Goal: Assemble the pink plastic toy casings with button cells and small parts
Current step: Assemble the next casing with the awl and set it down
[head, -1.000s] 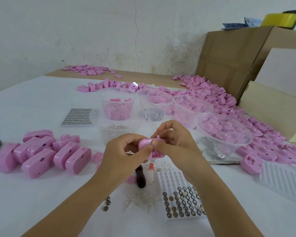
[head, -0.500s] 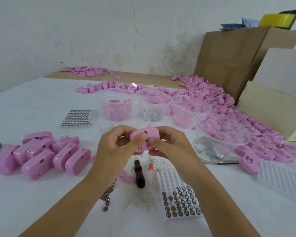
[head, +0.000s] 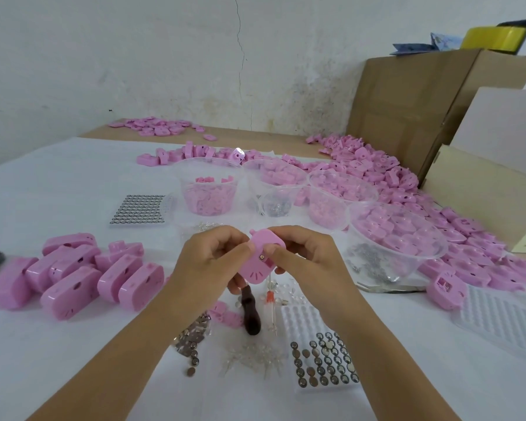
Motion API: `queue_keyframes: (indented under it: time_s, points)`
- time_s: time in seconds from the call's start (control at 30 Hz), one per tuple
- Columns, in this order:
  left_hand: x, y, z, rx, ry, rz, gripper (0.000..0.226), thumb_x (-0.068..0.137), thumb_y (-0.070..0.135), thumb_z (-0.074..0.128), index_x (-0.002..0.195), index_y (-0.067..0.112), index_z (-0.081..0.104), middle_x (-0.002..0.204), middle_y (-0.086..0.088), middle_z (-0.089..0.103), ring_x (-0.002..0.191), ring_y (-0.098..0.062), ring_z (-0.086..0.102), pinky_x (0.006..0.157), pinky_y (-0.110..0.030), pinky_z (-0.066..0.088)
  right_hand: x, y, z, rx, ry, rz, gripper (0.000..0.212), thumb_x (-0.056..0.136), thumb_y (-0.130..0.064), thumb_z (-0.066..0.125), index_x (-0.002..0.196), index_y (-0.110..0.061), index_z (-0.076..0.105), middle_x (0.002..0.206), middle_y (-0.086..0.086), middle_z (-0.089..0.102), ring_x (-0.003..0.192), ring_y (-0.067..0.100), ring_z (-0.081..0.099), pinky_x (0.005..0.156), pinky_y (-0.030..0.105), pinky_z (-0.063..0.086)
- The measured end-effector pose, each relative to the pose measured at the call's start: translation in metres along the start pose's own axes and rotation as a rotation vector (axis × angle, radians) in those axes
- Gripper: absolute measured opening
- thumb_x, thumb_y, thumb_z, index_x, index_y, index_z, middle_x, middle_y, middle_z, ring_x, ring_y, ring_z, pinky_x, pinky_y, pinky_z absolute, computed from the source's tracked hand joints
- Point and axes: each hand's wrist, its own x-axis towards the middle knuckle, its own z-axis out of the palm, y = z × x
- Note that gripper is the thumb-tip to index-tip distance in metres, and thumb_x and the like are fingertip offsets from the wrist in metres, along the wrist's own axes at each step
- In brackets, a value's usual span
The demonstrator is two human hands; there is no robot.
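Both hands were raised over the bench (head: 73, 183), close together, w/ 1 pink casing (head: 259, 264) held btwn them, clear of the bench top. The left hand (head: 208, 262) gripped the casing's left edge, fingers curled round it & thumb on the front face. The right hand (head: 308, 259) pinched the right side, thumb tip pressed just beside a small round metal spot (head: 262, 256) on the face. The casing was tilted, w/ a small tab sticking up at its far left corner. Directly under the hands lay a dark-handled tool (head: 251, 312) w/ an orange-tipped part (head: 270, 297) just beside it, & a scatter of clear LEDs (head: 252, 360) btwn the 2 forearms. By the right forearm sat a white cell tray (head: 322, 364), only its nearer rows filled w/ button cells. By the left forearm was a small heap of loose button cells (head: 192, 344). Left of the left hand, a cluster of closed casings (head: 82, 268) lay touching each other, several on edge. Beyond the left hand sat a full cell sheet (head: 140, 209). Beyond both hands stood clear cups: 1 cup of small pink parts (head: 208, 192), 1 cup of metal bits (head: 275, 203), others w/ pink pieces. Right of the right hand, a big clear bowl (head: 398, 235) held pink shells. Beyond & right of it, a long heap of shells (head: 407, 183) ran up to a cardboard box (head: 422, 101).
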Motion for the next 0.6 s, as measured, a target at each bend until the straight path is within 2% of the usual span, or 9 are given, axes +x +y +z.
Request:
queue_keyframes:
  time_s: [0.1,0.2,0.33,0.43,0.5,0.57,0.6]
  points:
    - [0.0,-0.002,0.0,0.007,0.047,0.023,0.016,0.086,-0.001,0.057,0.071,0.002,0.061,0.051,-0.006,0.057,0.035,-0.011,0.044,0.034,-0.015,0.033,0.0,0.001,0.001,0.031,-0.015,0.014,0.024,0.087,-0.006,0.06,0.088,-0.028,0.07,0.08,-0.006,0.07,0.075,0.012,0.059,0.068,0.022,0.048]
    - [-0.001,0.0,0.001,-0.035,0.071,0.044,0.018,0.079,0.007,0.064,0.063,0.007,0.058,0.046,-0.001,0.056,0.033,-0.01,0.041,0.033,-0.014,0.031,-0.001,0.002,0.002,0.055,-0.024,0.01,0.023,0.088,-0.006,0.059,0.09,-0.026,0.07,0.079,-0.005,0.07,0.076,0.013,0.059,0.068,0.021,0.047]
    - [-0.001,-0.004,0.0,-0.029,0.055,0.028,0.02,0.087,-0.002,0.056,0.067,0.002,0.059,0.045,0.0,0.054,0.032,-0.01,0.042,0.032,-0.012,0.029,-0.001,0.002,0.002,0.093,-0.023,0.03,0.024,0.087,-0.005,0.059,0.087,-0.026,0.071,0.072,-0.008,0.069,0.067,0.005,0.059,0.06,0.015,0.046]
    - [-0.003,-0.006,0.003,0.009,0.036,0.061,0.01,0.09,0.013,0.059,0.084,0.008,0.066,0.055,0.0,0.061,0.042,-0.014,0.052,0.037,-0.02,0.04,0.002,0.003,0.0,0.108,0.033,0.09,0.02,0.085,-0.008,0.06,0.081,-0.022,0.073,0.064,-0.008,0.065,0.054,0.004,0.053,0.055,0.016,0.046]
    - [-0.007,-0.006,0.005,0.064,0.009,0.162,0.02,0.084,0.034,0.065,0.1,0.023,0.064,0.069,0.001,0.067,0.054,-0.014,0.06,0.048,-0.022,0.051,0.004,0.002,-0.003,0.174,0.081,0.148,0.024,0.085,-0.007,0.059,0.069,-0.019,0.072,0.053,-0.004,0.059,0.045,0.007,0.047,0.047,0.017,0.042]
    - [-0.01,-0.006,0.005,0.123,-0.038,0.296,0.027,0.078,0.045,0.069,0.1,0.033,0.061,0.082,0.004,0.069,0.065,-0.012,0.064,0.06,-0.022,0.054,0.005,0.003,-0.008,0.269,0.114,0.214,0.03,0.085,-0.007,0.057,0.06,-0.017,0.071,0.046,-0.001,0.05,0.04,0.01,0.041,0.041,0.017,0.037]
    - [-0.011,-0.005,0.005,0.166,-0.048,0.353,0.03,0.073,0.046,0.069,0.099,0.034,0.061,0.086,0.005,0.068,0.068,-0.011,0.064,0.064,-0.021,0.054,0.005,0.003,-0.009,0.303,0.114,0.238,0.026,0.086,-0.008,0.056,0.065,-0.013,0.072,0.046,0.001,0.047,0.039,0.011,0.039,0.039,0.018,0.035]
